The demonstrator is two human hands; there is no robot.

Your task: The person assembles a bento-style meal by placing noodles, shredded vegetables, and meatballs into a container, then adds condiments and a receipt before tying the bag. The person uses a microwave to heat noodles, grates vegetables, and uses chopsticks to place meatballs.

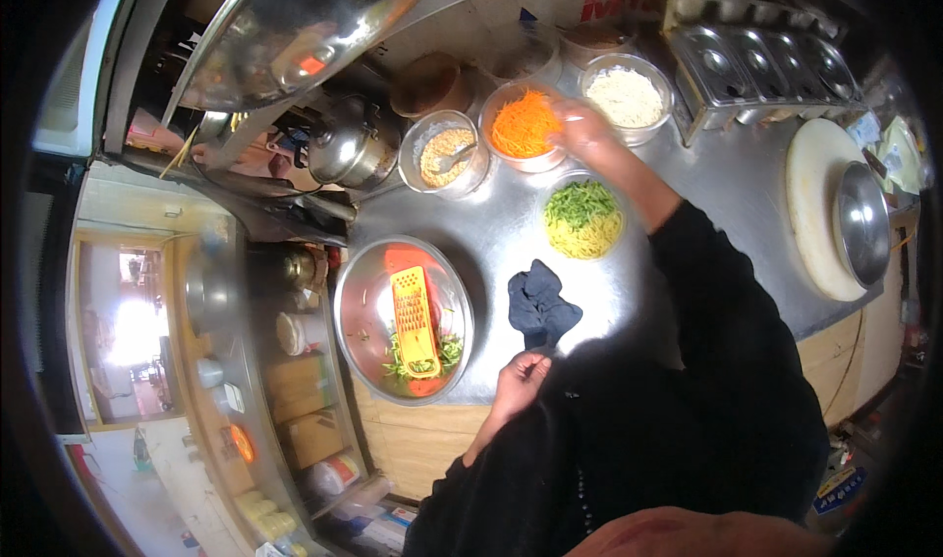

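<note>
My right hand (583,133) reaches over the right rim of a round tub of shredded carrot (524,125); its fingers are blurred. Low at the counter's front edge, my left hand (522,378) has its fingers pinched together. They are right at the lower end of a crumpled dark cloth (543,303); whether they grip it I cannot make out. Between the cloth and the carrot stands a clear bowl of yellow noodle-like strands topped with green shreds (584,220). A tub of pale white shreds (625,96) is beside my right hand.
On the left a steel bowl (350,306) holds an orange grater (415,323) and green shreds. A tub of chopped nuts with a spoon (448,156) and a lidded pot (351,144) stand behind. At right are a round white board (813,208), a metal bowl (864,225) and lidded steel containers (761,61).
</note>
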